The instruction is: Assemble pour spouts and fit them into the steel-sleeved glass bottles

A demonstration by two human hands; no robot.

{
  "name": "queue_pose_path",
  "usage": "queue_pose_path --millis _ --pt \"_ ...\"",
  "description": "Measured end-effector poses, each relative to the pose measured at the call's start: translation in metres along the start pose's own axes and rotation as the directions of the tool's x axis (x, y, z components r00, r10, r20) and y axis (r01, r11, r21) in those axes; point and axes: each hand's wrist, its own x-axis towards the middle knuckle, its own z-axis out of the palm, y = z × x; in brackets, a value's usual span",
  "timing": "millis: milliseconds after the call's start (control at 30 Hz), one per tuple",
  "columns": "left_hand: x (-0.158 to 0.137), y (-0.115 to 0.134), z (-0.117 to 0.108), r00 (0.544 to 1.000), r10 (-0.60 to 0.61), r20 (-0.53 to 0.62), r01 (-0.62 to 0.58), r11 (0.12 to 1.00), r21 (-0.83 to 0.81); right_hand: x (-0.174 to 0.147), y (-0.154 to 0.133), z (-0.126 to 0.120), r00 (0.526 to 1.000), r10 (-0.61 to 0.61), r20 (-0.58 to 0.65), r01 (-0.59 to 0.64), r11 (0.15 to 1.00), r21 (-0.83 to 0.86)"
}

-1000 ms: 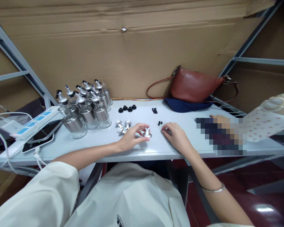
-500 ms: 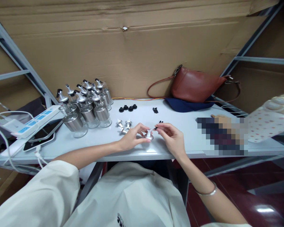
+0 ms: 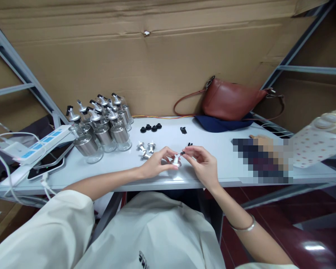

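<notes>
Near the table's front edge, my left hand (image 3: 159, 163) is closed around a silver pourer spout (image 3: 176, 160), thumb and fingers on either side of it. My right hand (image 3: 203, 162) pinches a small black flip cap (image 3: 182, 153) beside the tip of that spout; whether the two touch I cannot tell. Several more silver pourer spouts (image 3: 151, 147) lie left of my left hand. Behind them sit several black stoppers (image 3: 148, 127). More small black caps (image 3: 183, 130) lie farther back, and others (image 3: 190, 144) show just behind my right fingers.
Several glass bottles (image 3: 104, 136) with steel sleeves and pourers stand at the left. A power strip (image 3: 46, 142) and a phone-like dark device (image 3: 46, 168) with cables lie beyond them. A brown bag (image 3: 231, 99) rests on dark blue cloth (image 3: 224, 125) at the back right.
My right hand has moved slightly left, bringing the black cap closer to the spout tip. My left hand keeps its hold on the spout.
</notes>
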Motion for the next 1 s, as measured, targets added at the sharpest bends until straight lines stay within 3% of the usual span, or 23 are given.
queue_pose_path --millis 200,1000 --pt "-0.0005 0.0003 -0.0002 1.000 0.001 0.003 -0.001 1.000 0.020 -0.0019 0.0032 -0.0013 0.998 -0.048 0.031 0.050 0.995 -0.083" --pt "0.0012 0.0036 -0.0010 0.999 0.028 0.031 -0.029 0.998 0.057 -0.0021 0.0043 -0.0031 0.986 -0.155 0.061 0.162 0.978 -0.131"
